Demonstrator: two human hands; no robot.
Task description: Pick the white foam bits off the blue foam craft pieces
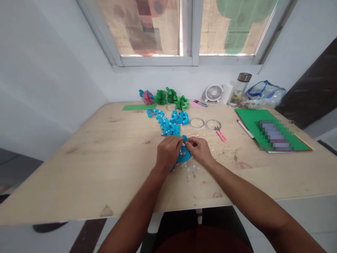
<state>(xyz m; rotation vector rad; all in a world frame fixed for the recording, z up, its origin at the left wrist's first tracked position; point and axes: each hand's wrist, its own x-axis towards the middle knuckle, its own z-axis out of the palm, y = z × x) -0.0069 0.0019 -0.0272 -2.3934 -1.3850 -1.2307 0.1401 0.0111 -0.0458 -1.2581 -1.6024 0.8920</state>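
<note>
In the head view, a blue paper piece (185,157) is held at the near middle of the wooden table (105,161). It is pinched by the fingertips of the left hand (169,151) and the right hand (199,149). A small end is pointed to the far side; its long way cannot be told, as part is covered by fingers. Writing on the blurred thing (275,136) on the green sheets (250,117) at the right cannot be read. Both hands are bent inward, fingertips close together. More blue pieces (171,127) are heaped just past them.
</note>
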